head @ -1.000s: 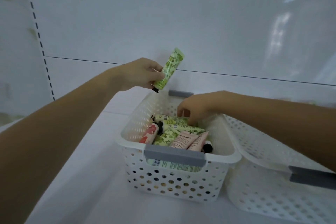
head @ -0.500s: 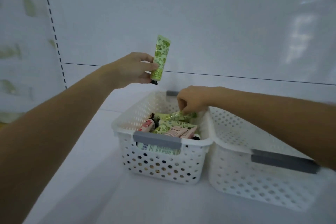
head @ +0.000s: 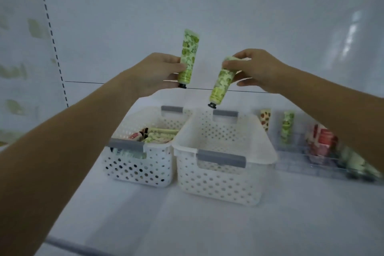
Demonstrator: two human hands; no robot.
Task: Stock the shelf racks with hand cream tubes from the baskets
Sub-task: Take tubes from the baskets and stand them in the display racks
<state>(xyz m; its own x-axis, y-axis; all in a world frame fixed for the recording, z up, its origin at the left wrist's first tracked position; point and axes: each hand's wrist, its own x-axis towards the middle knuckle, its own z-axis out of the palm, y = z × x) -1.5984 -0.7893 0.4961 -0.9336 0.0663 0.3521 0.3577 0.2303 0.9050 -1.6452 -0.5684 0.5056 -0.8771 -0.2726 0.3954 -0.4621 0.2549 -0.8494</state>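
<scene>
While the left hand (head: 158, 75) still gripped its green tube (head: 188, 58) above the filled basket (head: 137, 170), the right hand (head: 257, 68) had left that basket pinching a second tube (head: 221, 83), cap down; both seemed ready for the rack (head: 291, 164) to the basket's right.

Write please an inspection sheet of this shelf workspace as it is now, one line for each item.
Surface: white shelf board, carrying two baskets and a rack.
Job's things: left basket holds several tubes lying flat; right basket shows no tubes inside; clear rack at the right holds standing tubes.
Clutter: nothing seen.
Grippers: left hand grips a green tube upright, cap down; right hand pinches a second green tube, tilted, cap down, above the baskets.
Cables: nothing seen.
Surroundings: white back panel; slotted upright at the left.
</scene>
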